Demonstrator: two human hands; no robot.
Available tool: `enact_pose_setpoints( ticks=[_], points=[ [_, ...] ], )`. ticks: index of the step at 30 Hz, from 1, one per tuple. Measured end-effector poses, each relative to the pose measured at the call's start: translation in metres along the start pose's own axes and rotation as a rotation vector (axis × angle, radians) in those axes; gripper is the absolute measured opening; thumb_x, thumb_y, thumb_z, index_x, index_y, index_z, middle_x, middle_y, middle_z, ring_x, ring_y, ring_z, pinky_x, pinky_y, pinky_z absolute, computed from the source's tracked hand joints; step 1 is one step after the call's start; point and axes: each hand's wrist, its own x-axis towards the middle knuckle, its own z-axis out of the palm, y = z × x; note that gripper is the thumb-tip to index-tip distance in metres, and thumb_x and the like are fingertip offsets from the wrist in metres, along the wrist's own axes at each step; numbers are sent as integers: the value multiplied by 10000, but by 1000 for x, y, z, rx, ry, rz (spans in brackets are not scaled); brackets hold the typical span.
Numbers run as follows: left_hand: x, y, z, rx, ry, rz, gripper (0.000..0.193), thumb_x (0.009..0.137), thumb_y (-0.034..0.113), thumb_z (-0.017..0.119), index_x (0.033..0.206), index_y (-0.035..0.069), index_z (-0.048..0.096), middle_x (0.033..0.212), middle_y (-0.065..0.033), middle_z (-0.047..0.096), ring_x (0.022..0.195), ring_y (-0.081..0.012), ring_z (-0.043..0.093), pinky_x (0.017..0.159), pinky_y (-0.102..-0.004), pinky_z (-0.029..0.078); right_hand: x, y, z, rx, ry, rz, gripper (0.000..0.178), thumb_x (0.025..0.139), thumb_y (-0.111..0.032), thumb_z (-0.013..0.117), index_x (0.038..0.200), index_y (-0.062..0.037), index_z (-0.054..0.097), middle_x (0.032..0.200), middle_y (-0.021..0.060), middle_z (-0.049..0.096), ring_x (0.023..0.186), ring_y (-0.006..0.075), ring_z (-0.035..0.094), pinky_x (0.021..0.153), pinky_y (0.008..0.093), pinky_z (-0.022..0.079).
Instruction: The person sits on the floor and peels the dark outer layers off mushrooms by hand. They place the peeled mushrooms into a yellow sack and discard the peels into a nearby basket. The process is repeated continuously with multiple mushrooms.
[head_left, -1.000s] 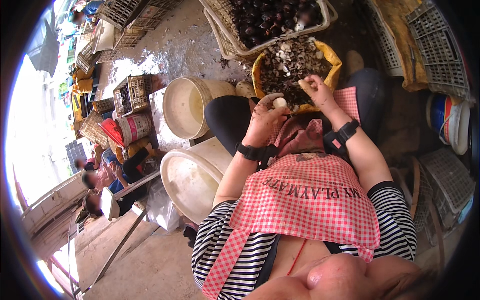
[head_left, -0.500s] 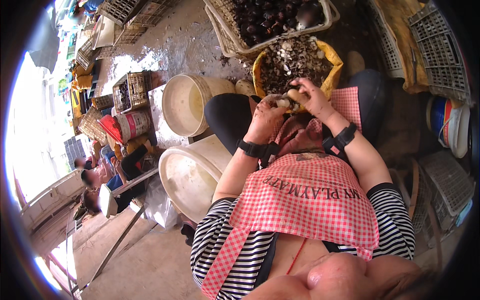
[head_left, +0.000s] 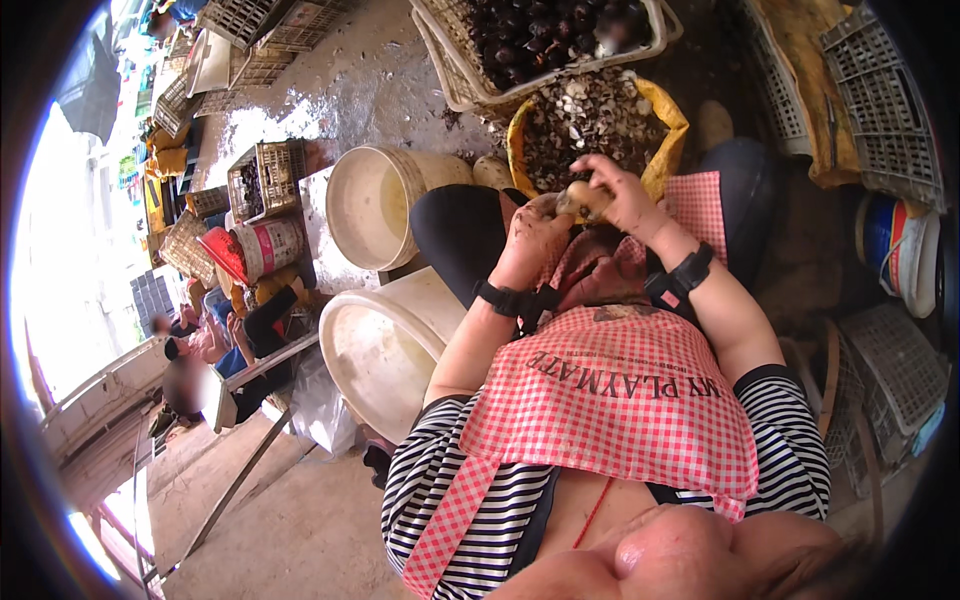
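My left hand (head_left: 535, 232) is closed around a small pale piece (head_left: 564, 204), seemingly a peeled water chestnut, mostly covered by the fingers. Against it, my right hand (head_left: 625, 200) grips a small tool with a rounded tan handle (head_left: 588, 195); its working end is hidden, and some of that hand's fingers stick out. Both hands meet over the near rim of a yellow sack (head_left: 665, 165), rolled open and full of brown and white peelings (head_left: 590, 125). Beyond it, dark unpeeled water chestnuts (head_left: 530, 40) fill a pale plastic crate (head_left: 462, 95).
Left of my knees stand a white bucket (head_left: 345, 210) and a large white tub (head_left: 345, 345). A red-and-white bucket (head_left: 270, 245) and stacked crates lie farther left, where other people sit. At right are grey crates (head_left: 880, 100) and a blue-and-white bucket (head_left: 905, 255).
My right hand has shifted slightly left, bringing the tan handle closer to my left hand. The pale piece shows less now. My left hand stays nearly in place.
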Motion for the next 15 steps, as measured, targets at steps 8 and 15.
enact_pose_setpoints(
  ticks=[8,15],
  points=[
    [1,2,-6,-720,-6,-461,296,980,124,636,1251,17,583,935,-83,670,644,-75,551,572,-174,446,9,26,2,194,159,55,445,944,-394,708,1136,-1,621,966,13,651,764,99,508,725,262,478],
    [3,-5,-15,-1133,3,-437,339,1011,140,580,1335,40,577,1098,-94,655,830,-141,608,633,-236,499,6,28,7,279,140,50,349,975,-331,685,1187,-58,630,926,-32,628,804,68,514,778,230,463]
  ],
)
